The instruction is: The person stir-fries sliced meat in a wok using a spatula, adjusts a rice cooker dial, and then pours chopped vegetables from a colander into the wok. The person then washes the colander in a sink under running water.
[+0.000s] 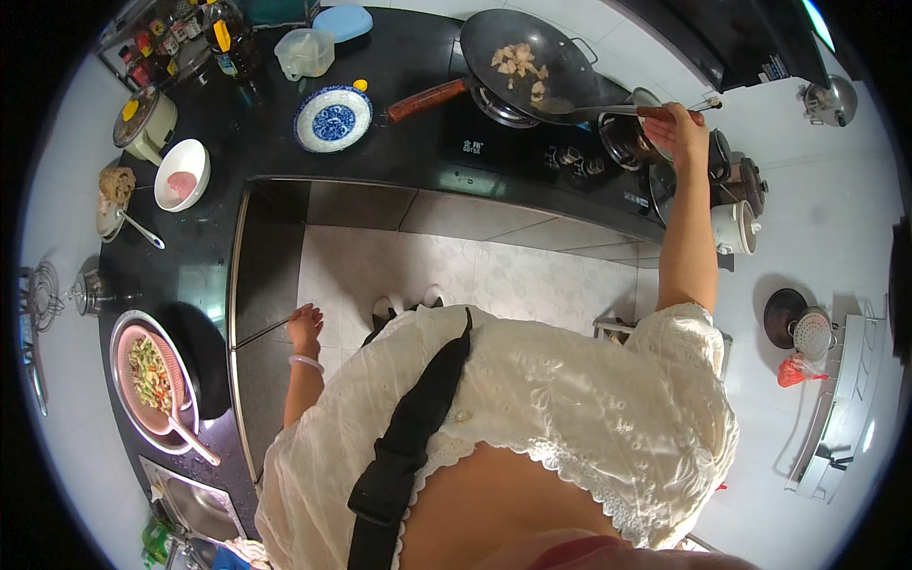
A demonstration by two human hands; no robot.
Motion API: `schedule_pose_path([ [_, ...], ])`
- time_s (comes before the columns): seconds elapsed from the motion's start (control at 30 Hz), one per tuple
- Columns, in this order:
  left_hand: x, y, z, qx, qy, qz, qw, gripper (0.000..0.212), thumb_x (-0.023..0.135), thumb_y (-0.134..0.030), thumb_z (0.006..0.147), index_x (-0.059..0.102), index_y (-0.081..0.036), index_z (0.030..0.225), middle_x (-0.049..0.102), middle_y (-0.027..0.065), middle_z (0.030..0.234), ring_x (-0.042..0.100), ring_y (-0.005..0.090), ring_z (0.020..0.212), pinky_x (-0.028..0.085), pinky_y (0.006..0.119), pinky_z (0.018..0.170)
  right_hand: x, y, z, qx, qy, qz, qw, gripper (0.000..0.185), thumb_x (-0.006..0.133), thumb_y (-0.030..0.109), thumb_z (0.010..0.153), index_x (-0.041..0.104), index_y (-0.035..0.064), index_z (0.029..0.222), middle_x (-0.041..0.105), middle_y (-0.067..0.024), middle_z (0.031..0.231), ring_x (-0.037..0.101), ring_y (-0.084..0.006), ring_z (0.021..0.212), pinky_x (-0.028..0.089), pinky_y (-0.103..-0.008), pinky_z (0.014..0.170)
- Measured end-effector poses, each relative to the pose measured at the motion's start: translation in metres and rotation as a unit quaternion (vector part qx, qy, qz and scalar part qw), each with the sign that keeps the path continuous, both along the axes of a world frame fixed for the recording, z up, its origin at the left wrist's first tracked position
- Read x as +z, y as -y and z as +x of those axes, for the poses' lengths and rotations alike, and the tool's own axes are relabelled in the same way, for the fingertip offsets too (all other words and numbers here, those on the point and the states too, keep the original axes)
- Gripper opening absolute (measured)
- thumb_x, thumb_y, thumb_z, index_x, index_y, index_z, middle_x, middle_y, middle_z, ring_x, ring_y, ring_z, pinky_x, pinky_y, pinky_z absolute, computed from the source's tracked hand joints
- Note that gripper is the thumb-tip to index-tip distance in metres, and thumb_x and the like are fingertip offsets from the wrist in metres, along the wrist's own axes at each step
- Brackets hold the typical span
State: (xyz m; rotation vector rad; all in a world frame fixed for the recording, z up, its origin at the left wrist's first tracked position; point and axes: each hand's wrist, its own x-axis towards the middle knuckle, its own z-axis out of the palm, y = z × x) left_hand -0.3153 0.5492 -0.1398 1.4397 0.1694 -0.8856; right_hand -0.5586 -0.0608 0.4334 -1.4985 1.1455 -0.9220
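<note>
My right hand point(675, 135) grips the wooden handle of a metal wok spatula point(605, 110). The spatula's blade rests inside a dark wok point(491, 43) over the gas burner. Pale cooked meat pieces point(519, 60) lie in the wok, a few of them near the blade. The wok's brown wooden handle point(431, 98) points left, toward a blue-and-white patterned plate point(310, 128) on the counter. My left hand point(304, 329) hangs low by the cabinet front, fingers slightly apart. A thin metal trim line of the cabinet appears to meet it, and I see no object in it.
On the left counter are a white bowl with pink meat point(203, 162), a lidded pot point(167, 114) and a pink colander point(128, 385) of chopped vegetables in a metal basin point(117, 342). A sink point(203, 506) lies below. Several pots point(737, 226) crowd the stove's right.
</note>
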Motion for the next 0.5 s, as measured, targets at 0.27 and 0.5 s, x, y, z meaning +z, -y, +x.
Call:
schedule_pose_path([
  [0.27,0.125,0.095,-0.051,-0.051,0.021,0.098,0.994,0.02,0.053,-0.018,0.084,0.058,-0.005,0.098,0.062,0.0054,0.081,0.059,0.0134,0.07,0.045,0.026,0.058,-0.082,0.054,0.02,0.064,0.168,0.072,0.981,0.026,0.056,0.005,0.08,0.048,-0.0042,0.103,0.06,-0.0233,0.092,0.063,-0.0341,0.083,0.054,-0.0413,0.073],
  [0.5,0.122,0.074,-0.028,0.03,-0.007,0.124,0.992,0.019,0.052,-0.016,0.085,0.058,-0.005,0.1,0.062,0.005,0.082,0.058,0.0137,0.071,0.045,0.026,0.061,-0.031,0.047,0.042,0.224,-0.072,-0.193,0.953,0.021,0.057,-0.002,0.079,0.062,0.0053,0.098,0.064,-0.0079,0.094,0.061,-0.0148,0.08,0.049,-0.0252,0.069],
])
